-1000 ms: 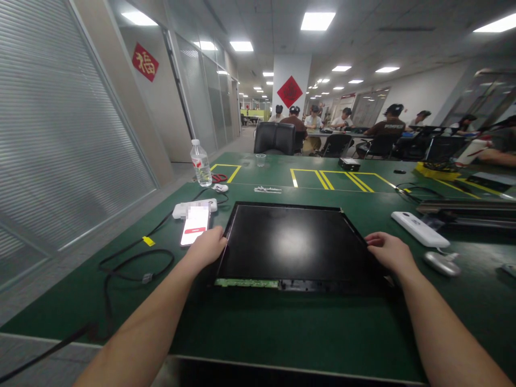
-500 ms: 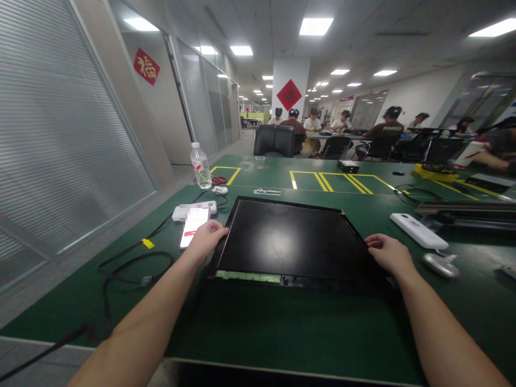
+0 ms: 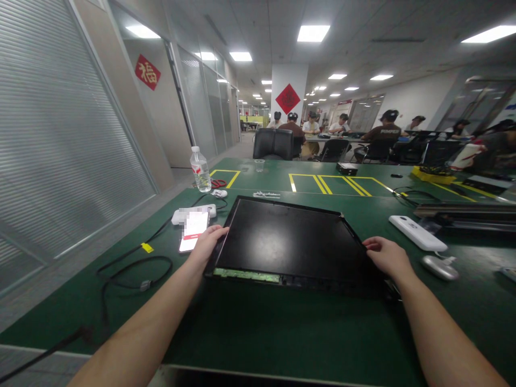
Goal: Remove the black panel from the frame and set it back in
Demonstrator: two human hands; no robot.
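A black flat screen panel (image 3: 290, 242) in a dark frame is held between my two hands over the green table. Along its near edge a green circuit strip (image 3: 246, 276) shows at the left. My left hand (image 3: 209, 239) grips the left side of the frame, thumb on top and the other fingers partly hidden. At the right side my right hand (image 3: 385, 255) pinches the frame's edge with bent fingers. Just beyond my left hand lies a lit phone (image 3: 195, 230), leaning against a white device (image 3: 205, 211).
A water bottle (image 3: 200, 170) and red-handled scissors (image 3: 219, 184) stand and lie at the far left. Black cable (image 3: 137, 258) loops across the left. On the right are a white power bank (image 3: 417, 233), a silver mouse-shaped object (image 3: 440, 267) and long dark bars (image 3: 467, 216). Several people sit farther back.
The near edge of the screen panel sits slightly farther left and higher off the table. Both hands keep their hold. The camera view has tilted up a little.
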